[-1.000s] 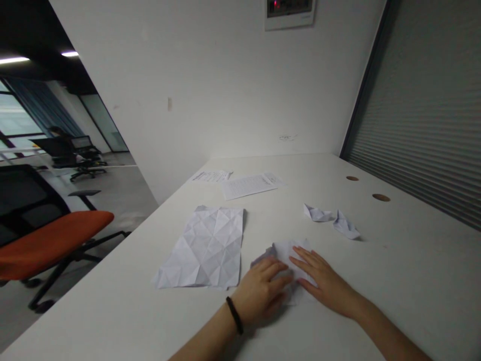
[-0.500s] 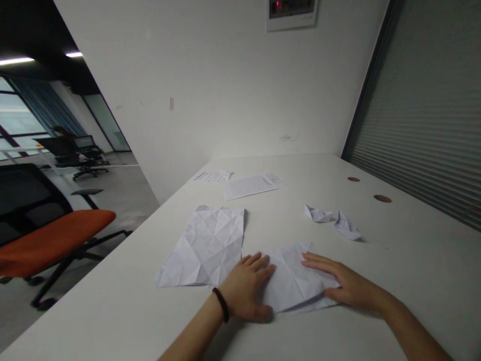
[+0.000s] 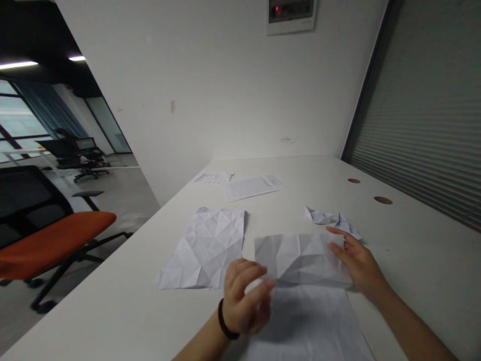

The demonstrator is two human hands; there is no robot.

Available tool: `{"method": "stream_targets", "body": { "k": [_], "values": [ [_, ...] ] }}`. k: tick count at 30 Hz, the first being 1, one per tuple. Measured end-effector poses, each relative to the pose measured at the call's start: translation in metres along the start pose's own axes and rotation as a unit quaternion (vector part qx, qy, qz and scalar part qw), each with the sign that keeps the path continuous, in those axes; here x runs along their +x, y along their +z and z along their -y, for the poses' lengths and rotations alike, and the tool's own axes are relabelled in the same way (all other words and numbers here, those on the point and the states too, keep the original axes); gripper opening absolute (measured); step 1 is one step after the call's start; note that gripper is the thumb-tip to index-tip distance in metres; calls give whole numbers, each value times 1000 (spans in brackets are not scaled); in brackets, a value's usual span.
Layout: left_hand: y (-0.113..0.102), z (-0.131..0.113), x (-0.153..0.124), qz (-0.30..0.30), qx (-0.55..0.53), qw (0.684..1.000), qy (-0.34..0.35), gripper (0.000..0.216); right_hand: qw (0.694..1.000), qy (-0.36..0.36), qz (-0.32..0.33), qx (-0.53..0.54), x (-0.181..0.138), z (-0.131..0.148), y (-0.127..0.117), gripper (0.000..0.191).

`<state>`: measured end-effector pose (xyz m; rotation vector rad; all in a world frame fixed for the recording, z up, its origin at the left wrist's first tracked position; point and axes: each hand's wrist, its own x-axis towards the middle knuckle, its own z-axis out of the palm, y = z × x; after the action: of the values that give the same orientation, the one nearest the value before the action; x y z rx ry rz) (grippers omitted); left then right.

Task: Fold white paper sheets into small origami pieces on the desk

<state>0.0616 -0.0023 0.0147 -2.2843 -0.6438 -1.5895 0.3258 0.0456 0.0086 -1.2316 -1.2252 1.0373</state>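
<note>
A creased white sheet of paper (image 3: 311, 321) lies opened out before me, its far half raised along a crosswise fold. At that raised part's right edge, my right hand (image 3: 361, 260) grips the sheet between thumb and fingers. By its left edge is my left hand (image 3: 246, 296), a dark band on the wrist. The left fingers are curled but apart, and nothing shows between them. Left of this sheet rests another creased paper (image 3: 210, 245), flat on the table. Two small folded paper boats (image 3: 319, 215) sit just beyond my right hand, one partly hidden by it.
Printed sheets (image 3: 251, 188) lie farther back on the white table (image 3: 180, 326). Two round holes (image 3: 383, 200) pierce its right side, near a blind (image 3: 424, 125). An orange chair (image 3: 75, 225) stands to the left. A person sits at a distant desk.
The folded sheet that both hands pressed flat has been opened, its near half now spread toward me. My left hand has lifted and curled; my right hand has risen with the far edge.
</note>
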Motion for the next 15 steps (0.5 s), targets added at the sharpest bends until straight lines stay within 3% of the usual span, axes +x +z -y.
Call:
{"method": "stream_targets", "body": {
  "k": [1,3,5,7,9,11,13,15],
  "values": [
    [3,-4,2,47,3,999,12,37,1000,-6,-21,-8,4,-5,2,60],
    [10,-9,3,200,-9,980,-3,34,997,-22,-40,-60,11,-18,5,61],
    [18,-10,-1,353,-22,933,-64,43,980,-87,-82,-157,15,-31,7,62],
    [23,-6,-8,441,-28,889,-122,61,941,-171,-98,-276,13,-38,10,59],
    [24,-3,-15,484,-36,860,-158,66,894,-234,-58,-377,6,-40,14,50],
    [24,-1,-18,502,-46,845,-177,66,860,-253,53,-439,-4,-40,20,42],
    [24,-1,-17,505,-51,840,-193,66,825,-231,168,-488,-13,-40,27,43],
    [25,-3,-16,494,-41,839,-224,69,798,-206,214,-525,-18,-43,32,49]
  ]
}}
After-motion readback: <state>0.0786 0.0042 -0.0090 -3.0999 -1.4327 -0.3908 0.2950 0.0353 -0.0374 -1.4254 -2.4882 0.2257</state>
